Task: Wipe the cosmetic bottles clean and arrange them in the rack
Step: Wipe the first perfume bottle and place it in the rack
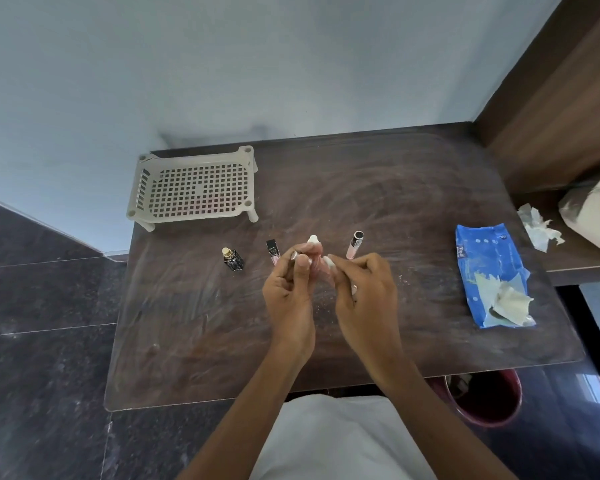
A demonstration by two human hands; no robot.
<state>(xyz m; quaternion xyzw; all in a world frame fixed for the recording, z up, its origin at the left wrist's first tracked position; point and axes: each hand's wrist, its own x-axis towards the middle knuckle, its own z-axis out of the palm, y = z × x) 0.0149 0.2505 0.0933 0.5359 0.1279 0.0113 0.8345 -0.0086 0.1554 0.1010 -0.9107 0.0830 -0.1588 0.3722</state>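
My left hand (288,292) grips a small pinkish bottle with a white cap (313,241) over the middle of the brown table (194,323). My right hand (364,292) pinches a small white wipe (329,261) against the bottle's side. Three more cosmetics stand in a row behind my hands: a dark square bottle with a gold cap (232,259), a slim pink tube with a black cap (273,251), and a pink tube with a black round cap (354,244). The beige perforated rack (193,187) stands bare at the table's back left.
A blue pack of wipes (489,268) lies at the table's right with a wipe sticking out. Crumpled tissue (539,230) and a white bag (593,209) rest on the bench at right. A dark red bin (482,396) sits under the front right corner.
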